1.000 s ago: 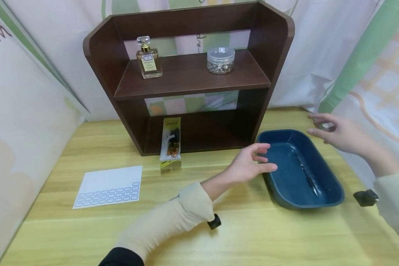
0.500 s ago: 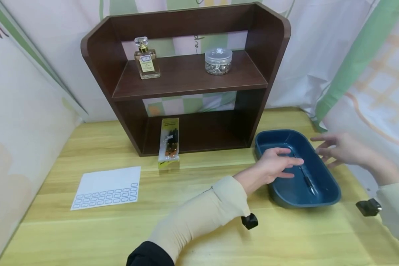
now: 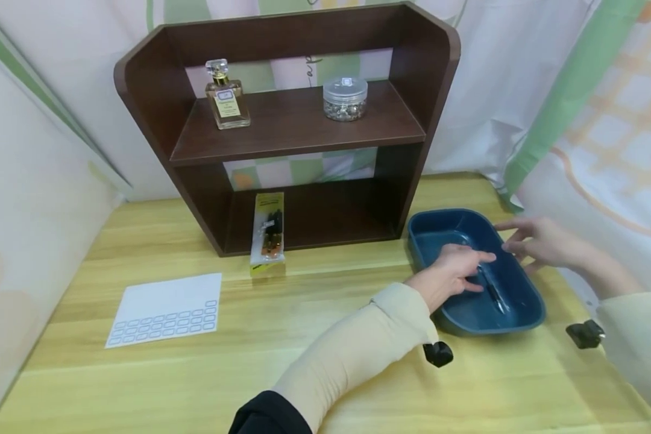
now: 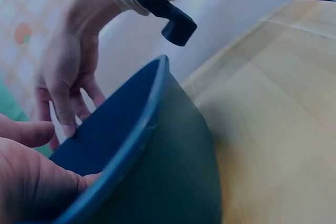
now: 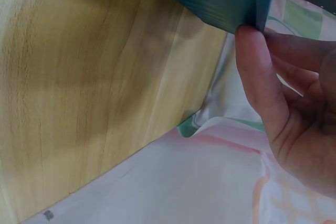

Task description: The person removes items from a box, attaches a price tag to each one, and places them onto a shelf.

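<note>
A dark blue plastic tub [image 3: 490,330] stands on the right of the table. Inside it lies a slim black pen-like item [image 3: 496,295] with a shiny tip. My left hand [image 3: 449,274] reaches down into the tub, its fingers spread beside this item; some fingertips are hidden. At the tub's right rim is my right hand [image 3: 550,244]. In the right wrist view its thumb [image 5: 257,72] lies on the outer wall and its fingers are on the other side, pinching the rim. The left wrist view shows the tub's wall [image 4: 178,145] close up.
A brown two-tier shelf [image 3: 298,144] stands at the back. On it are a perfume bottle [image 3: 228,102] and a clear lidded jar [image 3: 345,99]. A yellow-topped packet [image 3: 267,235] juts from the lower tier. A sheet of labels [image 3: 165,310] lies at left.
My left hand has moved right, from the tub's left rim down into it. My right hand has come down onto the right rim. The head view has shifted slightly.
</note>
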{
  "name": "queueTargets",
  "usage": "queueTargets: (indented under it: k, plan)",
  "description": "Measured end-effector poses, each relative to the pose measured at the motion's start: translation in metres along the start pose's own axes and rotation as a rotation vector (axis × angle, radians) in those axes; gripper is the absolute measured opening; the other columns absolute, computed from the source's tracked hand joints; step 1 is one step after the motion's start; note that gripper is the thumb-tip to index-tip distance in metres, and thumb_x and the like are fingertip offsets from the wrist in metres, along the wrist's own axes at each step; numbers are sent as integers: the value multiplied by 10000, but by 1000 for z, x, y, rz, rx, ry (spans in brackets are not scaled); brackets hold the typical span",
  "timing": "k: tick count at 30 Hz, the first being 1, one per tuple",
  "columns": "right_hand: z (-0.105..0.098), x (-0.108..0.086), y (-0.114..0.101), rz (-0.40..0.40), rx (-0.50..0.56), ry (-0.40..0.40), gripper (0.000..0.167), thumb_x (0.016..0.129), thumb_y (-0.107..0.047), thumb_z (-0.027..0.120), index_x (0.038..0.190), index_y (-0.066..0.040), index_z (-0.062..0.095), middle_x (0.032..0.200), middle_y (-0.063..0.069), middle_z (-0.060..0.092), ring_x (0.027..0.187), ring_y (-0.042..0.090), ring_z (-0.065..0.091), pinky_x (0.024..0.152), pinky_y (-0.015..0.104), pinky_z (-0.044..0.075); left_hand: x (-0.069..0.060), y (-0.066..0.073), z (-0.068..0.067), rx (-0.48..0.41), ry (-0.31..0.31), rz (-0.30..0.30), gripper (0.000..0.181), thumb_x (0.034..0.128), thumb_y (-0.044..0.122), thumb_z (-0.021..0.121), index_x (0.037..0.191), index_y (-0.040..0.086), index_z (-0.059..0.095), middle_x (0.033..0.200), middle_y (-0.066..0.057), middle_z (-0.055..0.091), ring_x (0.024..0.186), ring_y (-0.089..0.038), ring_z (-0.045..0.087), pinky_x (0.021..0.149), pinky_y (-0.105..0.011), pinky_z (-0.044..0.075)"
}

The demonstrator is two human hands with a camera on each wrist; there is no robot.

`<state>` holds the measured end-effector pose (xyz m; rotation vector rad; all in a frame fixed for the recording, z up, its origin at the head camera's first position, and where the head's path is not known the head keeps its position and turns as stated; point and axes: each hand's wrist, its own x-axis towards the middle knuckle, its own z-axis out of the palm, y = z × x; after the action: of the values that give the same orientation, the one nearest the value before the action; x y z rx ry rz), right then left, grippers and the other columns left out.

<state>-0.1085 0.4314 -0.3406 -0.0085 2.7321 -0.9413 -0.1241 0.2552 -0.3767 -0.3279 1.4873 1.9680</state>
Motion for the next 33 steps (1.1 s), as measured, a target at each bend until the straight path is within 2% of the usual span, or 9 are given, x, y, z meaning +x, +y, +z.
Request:
queueTargets:
  k: [6,13,19,22,28,33]
  plan:
    - [1,1,0,10,-3,9,463,978,32,563,1396,160,410,948,180,698,740,239,668,581,384,606,8,-9,6,-26,26,5,348,850,-67,728,1170,-7,605,1130,-178,676,1093,-453,628,841,-708,489]
    - [1,0,1,16,11,13,467,977,43,556,1404,155,404,950,179,694,754,242,675,582,385,607,11,-14,14,-3,70,-1,210,845,-121,673,1012,-1,629,927,-100,671,873,-340,648,792,-630,551]
    - [2,-1,1,11,14,22,465,973,48,566,1401,150,414,930,160,691,703,214,650,575,390,606,9,-16,18,27,100,-2,180,829,-126,685,929,14,634,849,-73,654,820,-294,656,776,-577,576]
    - [3,-1,1,14,21,24,465,973,48,569,1404,141,420,929,159,692,692,209,651,577,394,606,8,-17,19,34,106,-3,182,829,-130,691,919,20,641,843,-83,651,817,-303,664,765,-582,577]
    - [3,-2,1,19,4,18,470,978,49,559,1412,142,406,932,160,692,698,208,645,575,388,606,5,-22,23,4,88,-16,257,818,-193,644,950,27,657,843,-161,659,844,-399,683,740,-611,571]
    - [3,-2,2,17,-2,15,473,984,41,551,1424,129,403,947,161,696,715,210,645,574,380,605,5,-26,26,6,77,-16,285,815,-197,646,952,50,683,814,-155,657,801,-382,684,724,-617,570]
